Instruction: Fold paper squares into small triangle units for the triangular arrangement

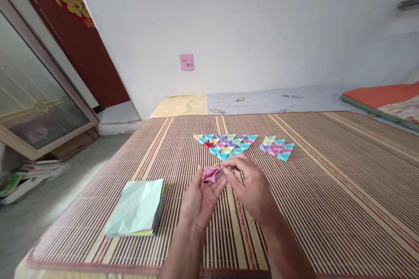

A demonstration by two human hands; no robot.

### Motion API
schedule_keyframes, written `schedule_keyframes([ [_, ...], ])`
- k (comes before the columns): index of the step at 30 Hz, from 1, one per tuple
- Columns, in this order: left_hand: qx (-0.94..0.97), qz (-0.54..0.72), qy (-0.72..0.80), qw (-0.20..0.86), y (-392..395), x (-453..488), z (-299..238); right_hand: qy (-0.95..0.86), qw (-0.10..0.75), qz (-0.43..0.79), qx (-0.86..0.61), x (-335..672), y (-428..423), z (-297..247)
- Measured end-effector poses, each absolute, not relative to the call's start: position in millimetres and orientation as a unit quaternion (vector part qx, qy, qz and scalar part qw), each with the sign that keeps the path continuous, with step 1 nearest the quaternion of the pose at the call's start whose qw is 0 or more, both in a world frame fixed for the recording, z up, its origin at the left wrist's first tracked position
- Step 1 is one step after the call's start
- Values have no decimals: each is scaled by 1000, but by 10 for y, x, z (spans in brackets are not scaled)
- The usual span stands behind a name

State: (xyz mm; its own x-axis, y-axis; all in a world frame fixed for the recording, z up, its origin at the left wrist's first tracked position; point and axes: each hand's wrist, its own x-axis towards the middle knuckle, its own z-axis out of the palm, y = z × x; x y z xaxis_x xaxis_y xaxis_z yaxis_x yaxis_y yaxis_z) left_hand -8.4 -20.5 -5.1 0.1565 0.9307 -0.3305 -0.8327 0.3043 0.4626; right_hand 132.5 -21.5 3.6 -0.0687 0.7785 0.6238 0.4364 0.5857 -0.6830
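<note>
A small pink folded paper boat (pixel 210 175) rests against the fingers of my left hand (pixel 199 202), its palm turned up and the thumb at the boat's left side. My right hand (pixel 250 185) comes in from the right, with thumb and forefinger pinched together close to the boat's right tip. Whether those fingertips grip the paper or something else is too small to tell. Beyond my hands, several colourful paper boats (pixel 227 143) lie in tight rows on the mat. A smaller cluster of similar boats (pixel 277 148) sits to their right.
A stack of creased paper squares (pixel 135 207), pale green on top, lies left of my hands. The striped bamboo mat (pixel 327 192) covers the bed. A pink note (pixel 187 62) sticks to the wall. Folded orange bedding (pixel 376 95) is at far right; books (pixel 29 178) lie low at left.
</note>
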Motion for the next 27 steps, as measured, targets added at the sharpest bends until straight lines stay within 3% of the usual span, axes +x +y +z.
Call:
schedule_keyframes([
  [17,215,599,272,721,-259,-67,-137,-704,503,143,-481,1170,-214,-46],
  [27,267,601,344,670,-292,-56,-81,-707,488,136,-494,1213,-202,-61],
])
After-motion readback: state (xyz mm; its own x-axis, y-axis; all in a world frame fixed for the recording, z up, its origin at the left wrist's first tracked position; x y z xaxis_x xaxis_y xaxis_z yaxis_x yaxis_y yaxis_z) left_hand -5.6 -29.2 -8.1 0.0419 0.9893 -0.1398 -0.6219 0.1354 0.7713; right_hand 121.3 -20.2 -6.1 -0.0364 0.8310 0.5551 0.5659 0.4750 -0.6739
